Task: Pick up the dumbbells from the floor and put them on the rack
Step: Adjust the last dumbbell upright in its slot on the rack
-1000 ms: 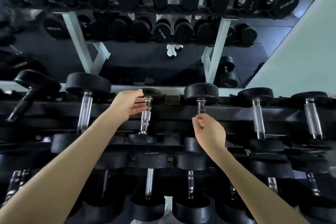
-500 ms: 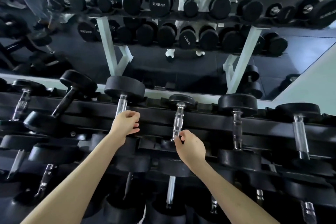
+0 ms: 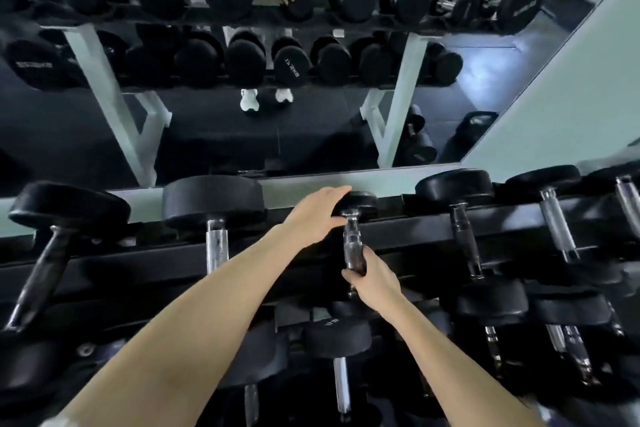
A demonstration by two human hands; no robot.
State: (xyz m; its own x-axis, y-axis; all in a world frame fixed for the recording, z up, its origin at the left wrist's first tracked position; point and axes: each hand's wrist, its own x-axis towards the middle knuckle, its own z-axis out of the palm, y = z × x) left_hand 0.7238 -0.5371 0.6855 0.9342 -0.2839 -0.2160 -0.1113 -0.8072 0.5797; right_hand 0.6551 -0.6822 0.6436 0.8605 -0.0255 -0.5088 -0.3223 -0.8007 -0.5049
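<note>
A small black dumbbell with a chrome knurled handle lies on the top tier of the black rack, its far head against the mirror's base. My left hand rests flat over that far head, fingers spread across it. My right hand is closed around the near end of the handle, hiding the near head. Larger black dumbbells lie on either side, one to the left and one to the right.
Lower tiers hold several more black dumbbells. A wall mirror behind the rack reflects the rack, its white legs, and the person's hands and white shoes. A pale wall stands at the right.
My left hand moved right from the rack rail onto the small dumbbell's far head. My right hand closed around the handle's near end. The view shifted closer.
</note>
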